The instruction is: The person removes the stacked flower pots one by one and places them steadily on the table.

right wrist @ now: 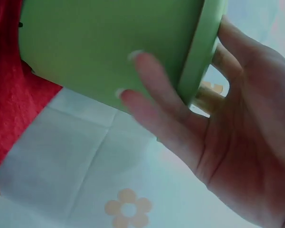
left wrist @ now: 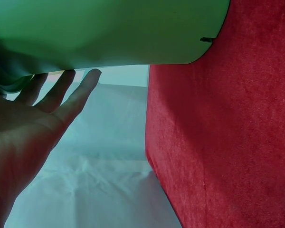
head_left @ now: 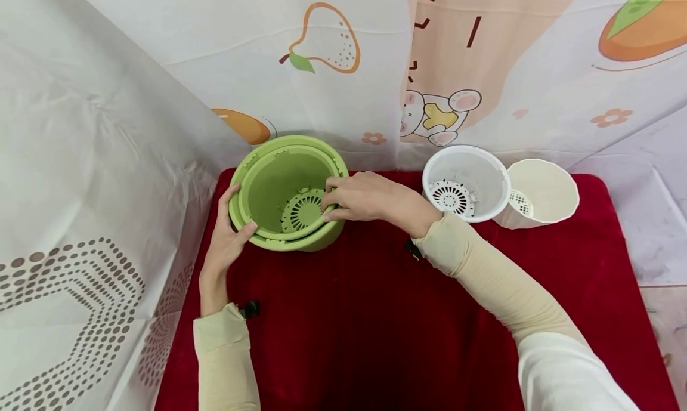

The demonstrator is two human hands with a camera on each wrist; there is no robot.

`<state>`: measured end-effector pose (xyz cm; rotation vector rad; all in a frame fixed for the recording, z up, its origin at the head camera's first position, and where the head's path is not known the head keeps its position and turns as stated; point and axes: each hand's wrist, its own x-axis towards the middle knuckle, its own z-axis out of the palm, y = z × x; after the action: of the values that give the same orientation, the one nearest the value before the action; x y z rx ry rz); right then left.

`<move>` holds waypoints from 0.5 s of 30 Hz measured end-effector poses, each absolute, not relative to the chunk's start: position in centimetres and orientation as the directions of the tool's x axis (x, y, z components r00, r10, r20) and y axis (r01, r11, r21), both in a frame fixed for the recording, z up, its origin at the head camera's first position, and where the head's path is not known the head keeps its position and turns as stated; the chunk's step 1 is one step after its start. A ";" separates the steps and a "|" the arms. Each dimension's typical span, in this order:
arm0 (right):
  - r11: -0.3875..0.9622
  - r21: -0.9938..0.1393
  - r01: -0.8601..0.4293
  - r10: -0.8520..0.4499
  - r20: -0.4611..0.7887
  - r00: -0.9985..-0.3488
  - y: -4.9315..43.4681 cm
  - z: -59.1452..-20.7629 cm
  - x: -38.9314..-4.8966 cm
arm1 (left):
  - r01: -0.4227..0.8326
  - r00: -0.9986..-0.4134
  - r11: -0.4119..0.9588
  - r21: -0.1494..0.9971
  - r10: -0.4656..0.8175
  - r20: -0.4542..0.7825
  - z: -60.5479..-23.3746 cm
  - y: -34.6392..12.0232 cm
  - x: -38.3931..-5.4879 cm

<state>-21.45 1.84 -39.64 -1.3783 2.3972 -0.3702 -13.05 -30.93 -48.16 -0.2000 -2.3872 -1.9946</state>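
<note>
Two round green plastic pots stand nested at the left back of the table. The inner green pot has a slotted bottom and sits slightly tilted within the wider outer green pot. My left hand grips the rim from the left, thumb over the edge and fingers along the outside. On the opposite side, my right hand pinches the inner pot's rim. In the left wrist view, fingers lie under the green wall. The right wrist view shows two fingers extended along the outer wall.
A white pot with a slotted bottom stands at the back right, close beside a cream pot. Red cloth covers the table. Printed white curtains rise right behind it and along the left.
</note>
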 end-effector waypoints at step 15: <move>0.421 -0.283 -0.862 -0.899 -0.005 -0.437 2.0 -40.4 -21.4 | 0.120 -0.991 0.153 0.981 0.080 0.109 -48.0 -30.7 -13.0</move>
<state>-21.42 2.03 -40.43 -1.5708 2.5130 -0.3590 -13.05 -30.67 -47.99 -0.2047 -2.3621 -2.0139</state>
